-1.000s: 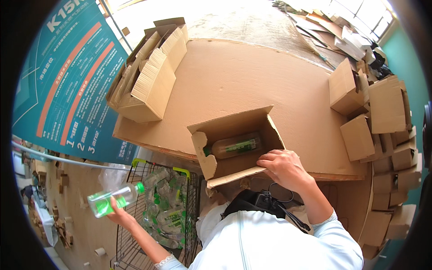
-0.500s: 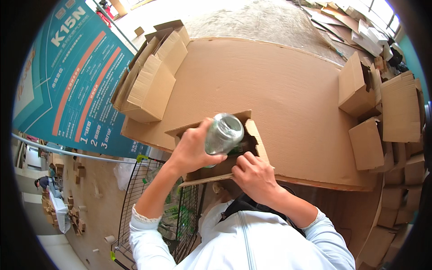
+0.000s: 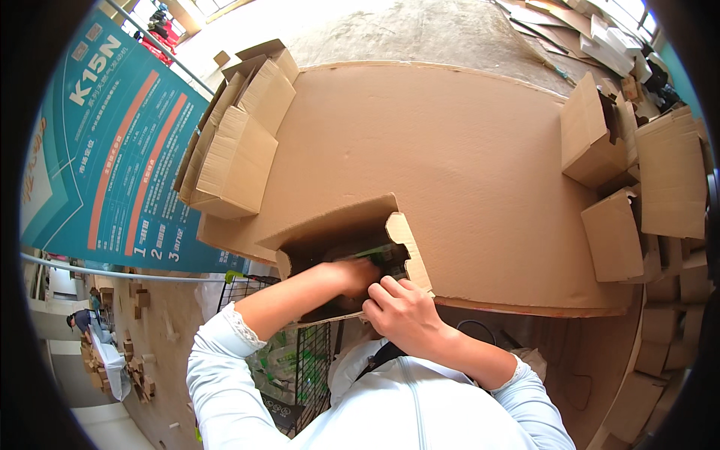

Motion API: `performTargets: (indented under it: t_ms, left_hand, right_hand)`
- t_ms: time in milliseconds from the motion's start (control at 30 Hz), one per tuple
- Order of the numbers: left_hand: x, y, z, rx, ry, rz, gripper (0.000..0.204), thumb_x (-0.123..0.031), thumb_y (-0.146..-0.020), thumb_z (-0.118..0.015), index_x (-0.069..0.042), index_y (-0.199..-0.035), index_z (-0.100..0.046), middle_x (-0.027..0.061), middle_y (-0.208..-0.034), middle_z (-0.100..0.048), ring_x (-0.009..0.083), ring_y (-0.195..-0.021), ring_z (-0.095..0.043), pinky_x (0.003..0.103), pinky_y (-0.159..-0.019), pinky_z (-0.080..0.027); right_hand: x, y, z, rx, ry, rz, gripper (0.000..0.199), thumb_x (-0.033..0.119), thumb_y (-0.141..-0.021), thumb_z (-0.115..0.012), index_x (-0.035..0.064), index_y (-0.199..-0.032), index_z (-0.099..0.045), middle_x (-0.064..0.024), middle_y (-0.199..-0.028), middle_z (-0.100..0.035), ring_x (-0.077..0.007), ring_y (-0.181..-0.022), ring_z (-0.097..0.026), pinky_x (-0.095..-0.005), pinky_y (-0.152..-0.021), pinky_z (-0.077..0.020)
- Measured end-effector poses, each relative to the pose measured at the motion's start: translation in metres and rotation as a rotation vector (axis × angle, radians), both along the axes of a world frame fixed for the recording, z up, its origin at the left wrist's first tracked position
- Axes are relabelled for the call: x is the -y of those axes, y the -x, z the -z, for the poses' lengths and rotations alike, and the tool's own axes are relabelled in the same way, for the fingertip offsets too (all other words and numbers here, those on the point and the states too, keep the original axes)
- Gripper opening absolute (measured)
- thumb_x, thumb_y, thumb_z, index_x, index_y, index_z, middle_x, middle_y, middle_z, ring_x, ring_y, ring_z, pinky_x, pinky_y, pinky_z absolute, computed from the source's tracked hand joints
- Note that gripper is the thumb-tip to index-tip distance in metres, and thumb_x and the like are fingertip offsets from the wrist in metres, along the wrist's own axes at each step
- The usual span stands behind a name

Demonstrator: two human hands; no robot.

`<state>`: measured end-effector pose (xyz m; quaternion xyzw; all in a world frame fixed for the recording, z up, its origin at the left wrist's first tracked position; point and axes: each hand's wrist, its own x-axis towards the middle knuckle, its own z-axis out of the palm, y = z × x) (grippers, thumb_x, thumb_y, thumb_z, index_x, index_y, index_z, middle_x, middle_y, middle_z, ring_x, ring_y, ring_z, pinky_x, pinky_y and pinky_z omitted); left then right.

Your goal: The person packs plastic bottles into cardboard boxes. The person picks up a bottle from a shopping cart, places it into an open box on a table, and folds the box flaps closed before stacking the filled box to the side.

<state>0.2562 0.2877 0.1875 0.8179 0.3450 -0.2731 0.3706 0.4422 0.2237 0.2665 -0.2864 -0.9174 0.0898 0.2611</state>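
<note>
An open cardboard box (image 3: pixel 414 253) stands at the near edge of the cardboard-topped table (image 3: pixel 420 150), its flaps raised. My left hand (image 3: pixel 351 276) reaches down into it; the fingers are smeared by motion and partly hidden, so what they hold cannot be made out. Something dark green (image 3: pixel 382 257) shows in the shadowed inside. On the box's near right rim, the bent fingers of my right hand (image 3: pixel 405 313) grip the cardboard edge.
Left of me stands a black wire cart (image 3: pixel 311 367) holding clear and green bottles. Empty-looking cartons (image 3: pixel 240 154) line the table's left end, others (image 3: pixel 600 142) its right. A teal printed banner (image 3: pixel 127 150) hangs left. Far left, a person (image 3: pixel 82 321) bends over.
My left hand has gone down into the box; the clear bottle it held above the opening is out of sight. The right hand has shifted slightly left and down along with the box.
</note>
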Motion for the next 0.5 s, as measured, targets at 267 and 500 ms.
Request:
performTargets:
  t_ms: [267, 500]
  left_hand:
    - [0.017, 0.026, -0.129, 0.498, -0.375, -0.375, 0.030, -0.013, -0.089, -0.060, 0.002, -0.115, -0.062, 0.0221, -0.107, -0.067, 0.0381, -0.099, -0.064, 0.042, -0.083, -0.052]
    - [0.125, 0.091, -0.124, 0.843, -0.951, -1.041, 0.059, -0.052, -0.085, -0.067, -0.002, -0.116, -0.066, 0.0156, -0.119, -0.067, 0.0304, -0.112, -0.064, 0.041, -0.097, -0.048]
  right_hand:
    - [-0.009, -0.001, -0.007, -0.076, 0.012, -0.102, 0.014, 0.015, -0.073, -0.070, 0.0057, -0.080, -0.062, -0.0049, -0.080, -0.049, -0.0201, -0.082, -0.053, -0.0313, -0.068, -0.0453]
    - [-0.013, -0.036, 0.005, -0.531, -0.032, 0.190, 0.055, 0.033, -0.076, -0.082, 0.0096, -0.121, -0.060, -0.0121, -0.125, -0.055, -0.0343, -0.118, -0.052, -0.0479, -0.102, -0.0416]
